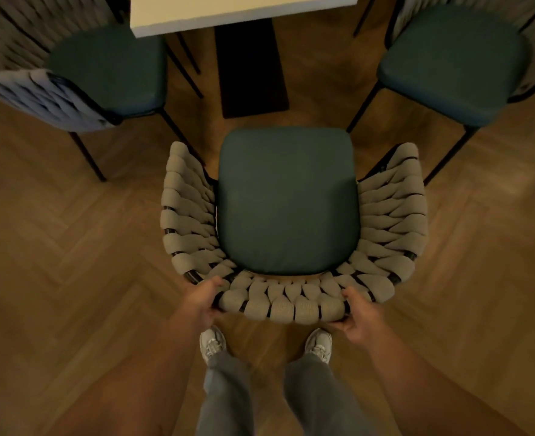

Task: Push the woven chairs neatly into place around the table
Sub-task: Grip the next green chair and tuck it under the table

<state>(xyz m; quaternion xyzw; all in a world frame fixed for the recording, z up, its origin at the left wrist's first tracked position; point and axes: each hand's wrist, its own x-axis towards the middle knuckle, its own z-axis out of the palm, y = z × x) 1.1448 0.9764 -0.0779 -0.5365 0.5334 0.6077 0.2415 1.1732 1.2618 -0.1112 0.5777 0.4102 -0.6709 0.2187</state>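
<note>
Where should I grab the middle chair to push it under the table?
Take the middle chair by the top rim of its woven back, coming from behind, one hand near each rear corner. The back wraps round three sides and the open front faces the table, so a push there should drive it straight in. The left hand and right hand hold it so.

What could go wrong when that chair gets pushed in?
Pushed straight ahead, the beige woven chair with the teal cushion might bump the table's black pedestal base. Its wide woven arms could also catch the thin black legs of the left teal-seated chair or the right teal-seated chair, which both angle in close beside it.
</note>
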